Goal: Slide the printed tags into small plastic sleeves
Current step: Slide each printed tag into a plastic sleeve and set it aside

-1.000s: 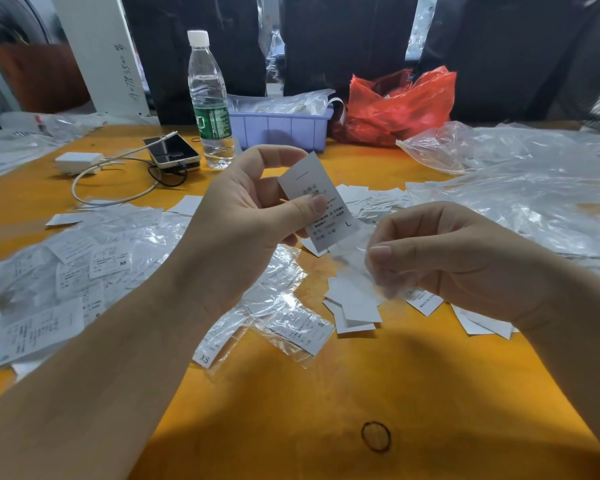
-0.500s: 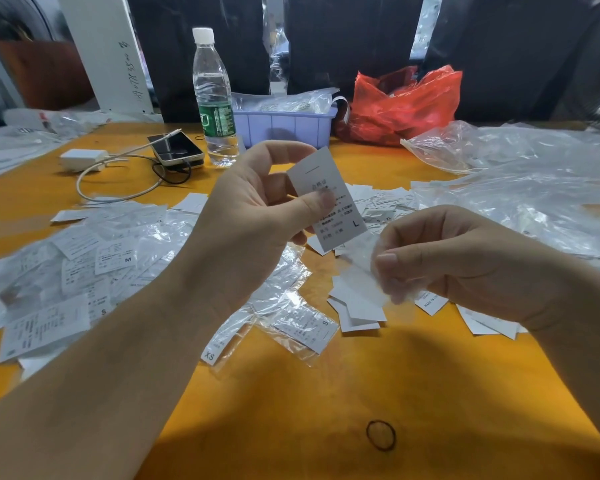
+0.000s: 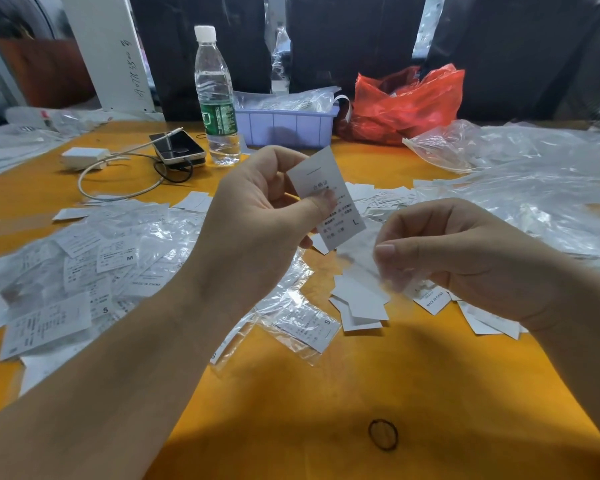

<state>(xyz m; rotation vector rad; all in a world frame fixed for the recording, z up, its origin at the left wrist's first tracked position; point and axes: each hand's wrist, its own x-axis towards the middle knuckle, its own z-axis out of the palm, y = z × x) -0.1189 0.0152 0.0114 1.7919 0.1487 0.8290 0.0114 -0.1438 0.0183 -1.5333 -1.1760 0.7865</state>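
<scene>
Working at an orange table point(image 3: 291, 410); dark hanging covers at 12 o'clock, white board leaning at 11. Water bottle point(image 3: 215, 98), lilac tray point(image 3: 284, 126) and red bag point(image 3: 409, 102) along the far edge, phone point(image 3: 179, 148) on a cable at 11. Sleeved tags point(image 3: 84, 271) heaped at 9, bare tags point(image 3: 361, 303) at centre, loose plastic point(image 3: 534, 188) at 2, rubber band point(image 3: 382, 434) at 6.

My left hand point(image 3: 257, 220) pinches the printed tag point(image 3: 326, 195) between thumb and fingers, above the table. Long axis runs 11 to 5, size "L" at the lower end. My right hand point(image 3: 465, 258) pinches a clear sleeve point(image 3: 364, 251) with curled fingers; tag's lower end sits at the sleeve, can't tell if it's inside.
</scene>
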